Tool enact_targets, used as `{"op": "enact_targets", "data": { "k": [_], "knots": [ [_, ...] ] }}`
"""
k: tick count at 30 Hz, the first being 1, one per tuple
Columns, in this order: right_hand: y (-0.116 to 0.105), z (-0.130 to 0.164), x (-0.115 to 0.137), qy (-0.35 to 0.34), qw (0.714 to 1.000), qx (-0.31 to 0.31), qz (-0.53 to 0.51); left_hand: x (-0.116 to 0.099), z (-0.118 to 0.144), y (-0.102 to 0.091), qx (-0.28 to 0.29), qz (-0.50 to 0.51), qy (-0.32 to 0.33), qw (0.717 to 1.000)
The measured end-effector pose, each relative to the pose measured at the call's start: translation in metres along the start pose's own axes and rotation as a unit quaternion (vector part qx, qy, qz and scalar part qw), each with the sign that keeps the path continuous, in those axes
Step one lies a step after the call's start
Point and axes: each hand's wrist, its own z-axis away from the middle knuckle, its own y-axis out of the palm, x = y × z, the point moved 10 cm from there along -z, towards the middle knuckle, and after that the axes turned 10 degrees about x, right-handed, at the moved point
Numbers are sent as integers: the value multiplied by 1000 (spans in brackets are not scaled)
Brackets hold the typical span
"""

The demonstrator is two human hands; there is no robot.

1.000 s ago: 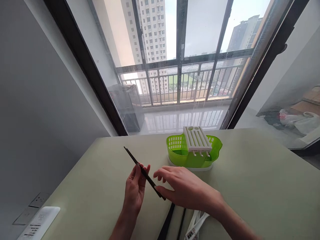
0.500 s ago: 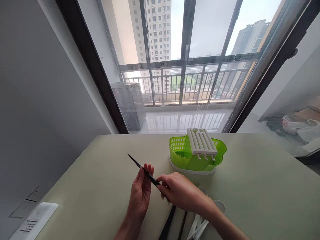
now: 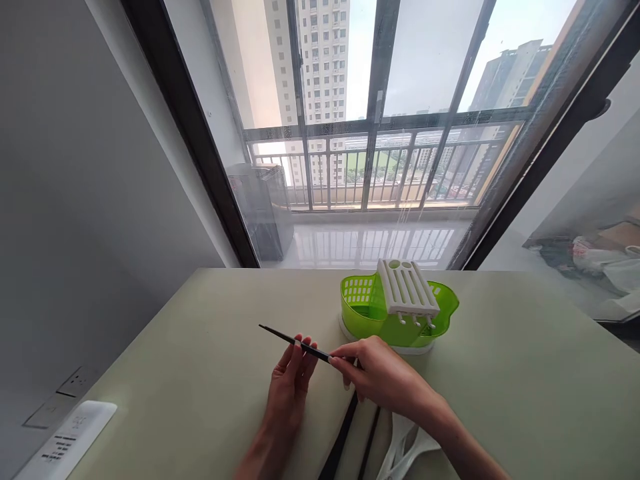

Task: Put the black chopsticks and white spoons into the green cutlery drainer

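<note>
Black chopsticks (image 3: 280,335) are held slantwise in the air over the table, their narrow tips pointing left; I cannot tell how many are in the bundle. My left hand (image 3: 287,393) pinches them near the middle between thumb and fingers. The thicker end is gripped by my right hand (image 3: 387,377), which hides part of it. Below lie more black chopsticks (image 3: 341,440) and a thin dark stick (image 3: 369,443). White plastic spoons (image 3: 400,450) are partly covered by my right forearm.
Behind my right hand stands a green plastic cutlery basket (image 3: 367,325) with a white slotted top (image 3: 407,287) and small hooks. A white power strip or label-bearing box (image 3: 70,437) is at the left table edge. A glass window (image 3: 420,60) rises beyond the table (image 3: 200,360).
Both hands have shifted slightly right with the chopsticks, which now lie at a flatter angle. The view has moved a little too.
</note>
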Motion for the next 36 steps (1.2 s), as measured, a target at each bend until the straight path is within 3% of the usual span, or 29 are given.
{"op": "enact_targets", "data": {
  "k": [22,31,36],
  "knots": [
    [-6,2,2,-9,1000,-6,7,6,11,21,73,-3,-14,997],
    [-10,2,0,-10,999,-34,20,-1,9,19,59,-33,3,998],
    [-15,5,-6,3,1000,-20,-24,-10,5,9,12,-18,16,1000]
  ]
}}
